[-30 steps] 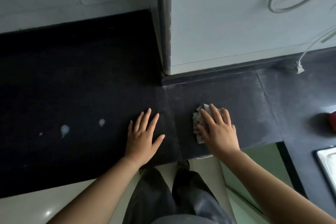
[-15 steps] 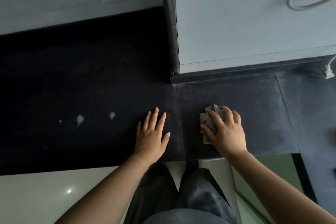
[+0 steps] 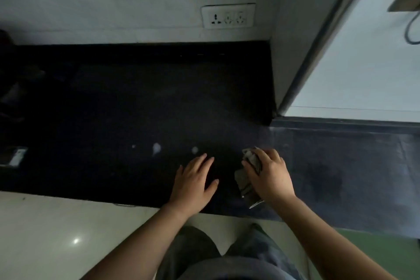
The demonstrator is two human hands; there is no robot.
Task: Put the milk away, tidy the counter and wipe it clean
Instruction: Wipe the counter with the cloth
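You are in the wiping step: your right hand [image 3: 269, 175] presses a crumpled grey cloth [image 3: 248, 177] flat against the dark counter [image 3: 113, 109], close to its front edge, with the fingers spread over the cloth and holding it down rather than balled around it. Your left hand [image 3: 195, 180] lies just beside it, palm down and open on the counter with nothing in it, seemingly bracing you. No milk container shows anywhere in view, so that part of the task looks to be behind you. What remains is plain: three pale spots [image 3: 156, 148] sit on the counter just beyond your left fingertips, the nearest one almost touching them, toward the middle of the surface and well short of the back edge under the wall socket [image 3: 228, 17]. The next move should carry the cloth left across the counter and over those spots, which likely means lifting or sliding your left hand out of its path first.
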